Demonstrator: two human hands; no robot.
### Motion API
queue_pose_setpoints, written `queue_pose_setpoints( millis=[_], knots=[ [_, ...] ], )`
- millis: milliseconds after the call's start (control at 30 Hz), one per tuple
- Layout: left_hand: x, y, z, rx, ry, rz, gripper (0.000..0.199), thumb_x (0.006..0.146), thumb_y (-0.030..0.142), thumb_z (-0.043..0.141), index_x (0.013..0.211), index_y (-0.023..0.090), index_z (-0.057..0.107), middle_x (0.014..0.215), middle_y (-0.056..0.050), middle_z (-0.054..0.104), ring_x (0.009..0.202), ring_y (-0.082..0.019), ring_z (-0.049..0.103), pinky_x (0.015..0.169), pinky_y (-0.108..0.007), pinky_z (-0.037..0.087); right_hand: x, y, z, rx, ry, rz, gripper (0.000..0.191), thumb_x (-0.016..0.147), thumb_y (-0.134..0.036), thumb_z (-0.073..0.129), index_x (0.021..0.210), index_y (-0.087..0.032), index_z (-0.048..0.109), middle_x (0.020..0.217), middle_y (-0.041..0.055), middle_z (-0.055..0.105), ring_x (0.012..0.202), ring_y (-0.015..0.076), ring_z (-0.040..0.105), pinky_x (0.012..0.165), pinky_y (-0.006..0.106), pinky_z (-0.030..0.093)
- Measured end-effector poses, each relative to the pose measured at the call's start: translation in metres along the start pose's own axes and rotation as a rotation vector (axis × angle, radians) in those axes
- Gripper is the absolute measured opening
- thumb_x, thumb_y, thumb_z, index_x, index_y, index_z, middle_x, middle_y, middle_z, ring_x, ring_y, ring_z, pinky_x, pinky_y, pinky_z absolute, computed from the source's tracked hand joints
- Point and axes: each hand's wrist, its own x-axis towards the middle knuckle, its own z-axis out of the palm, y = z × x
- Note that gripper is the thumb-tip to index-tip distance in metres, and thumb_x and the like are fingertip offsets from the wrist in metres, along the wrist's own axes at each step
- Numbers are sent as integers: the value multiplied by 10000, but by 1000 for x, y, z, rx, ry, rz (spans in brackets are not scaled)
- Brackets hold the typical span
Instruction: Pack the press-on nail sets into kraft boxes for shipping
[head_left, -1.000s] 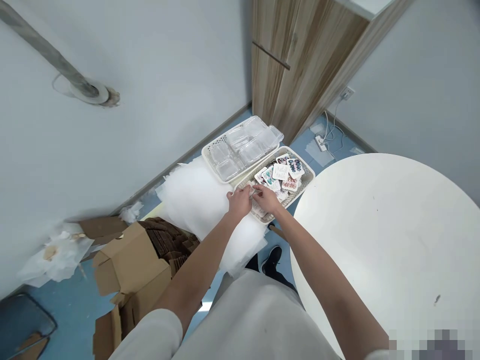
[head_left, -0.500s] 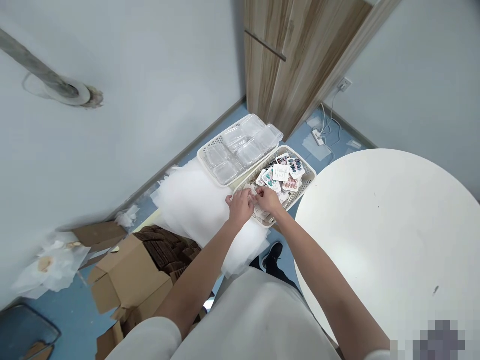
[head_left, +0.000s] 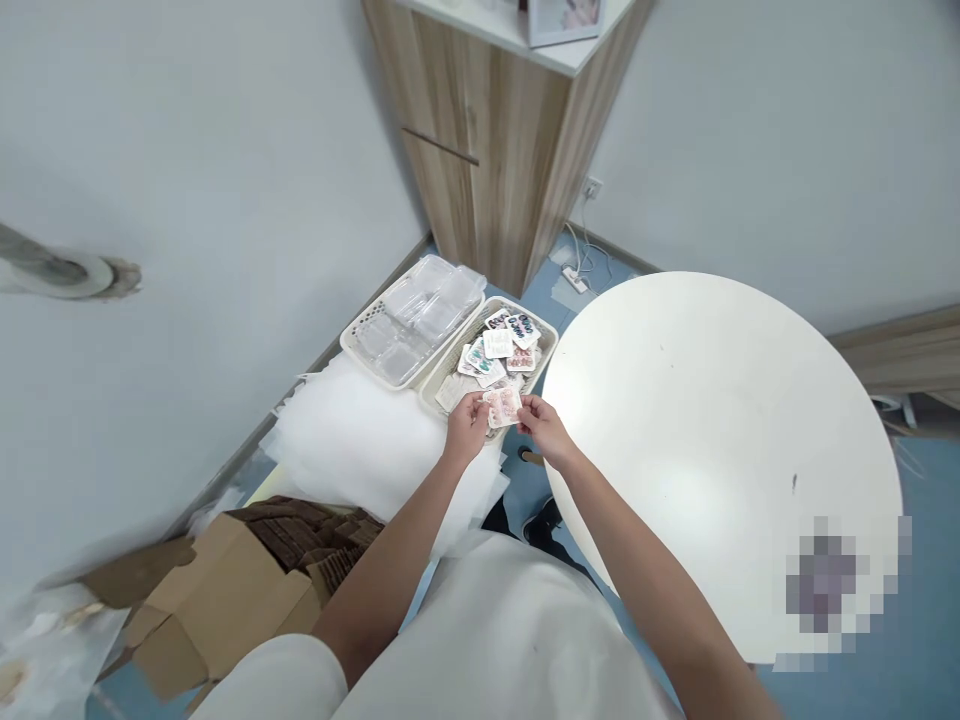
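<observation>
Between my two hands is a small white card with rows of pink nail-like pieces [head_left: 502, 407], above the near end of a white plastic basket [head_left: 551, 352]. My left hand [head_left: 466, 428] pinches its left edge, and my right hand [head_left: 546, 430] pinches its right edge. Inside the basket lie several similar cards, one with teal pieces [head_left: 481, 357], one with dark blue pieces [head_left: 523, 329] and one with reddish pieces [head_left: 520, 359]. A mostly blank white card [head_left: 497, 344] rests on top of them.
Left of it, a second basket [head_left: 352, 346] holds clear plastic boxes [head_left: 427, 300]. White foam sheets [head_left: 360, 425] are piled nearer me, beside a cardboard box [head_left: 232, 590] of brown pieces. A round white table [head_left: 712, 430] stands at right; a wooden cabinet [head_left: 487, 150] stands behind.
My hands were down among the cards at the basket's near end; now they hold one pink card up between them. The view has shifted, showing more of the table and the cabinet top.
</observation>
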Motion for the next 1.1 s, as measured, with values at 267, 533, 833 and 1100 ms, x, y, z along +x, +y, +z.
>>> queue_pose_setpoints(
  millis=[267,533,833,1100],
  knots=[
    [-38,26,50,-224,-177,-1,257,727,333,536,901,144,554,649,-2,594,562,-109,548,549,-229,439,-76,10,-63,46,87,-70,251,685,-373,568,864,-199,552,708,-18,540,577,84,463,593,258,391],
    [-101,83,127,70,-652,273,275,748,340,526,950,183,626,738,-23,631,676,-133,567,632,-243,432,-183,27,-147,-16,156,-139,219,679,-373,588,787,-182,587,704,-4,580,620,103,508,604,264,390],
    [-141,96,192,-71,-641,175,342,761,385,505,999,149,574,742,-61,643,581,-103,515,607,-258,432,-254,70,-196,178,314,-123,236,665,-404,609,691,-187,520,619,-22,581,550,101,527,561,258,378],
    [-158,100,204,-62,-627,173,324,718,359,568,974,161,578,736,-46,635,639,-115,550,628,-261,436,-261,77,-214,198,270,-114,237,673,-414,602,709,-193,523,662,-21,593,582,102,538,587,257,388]
  ],
)
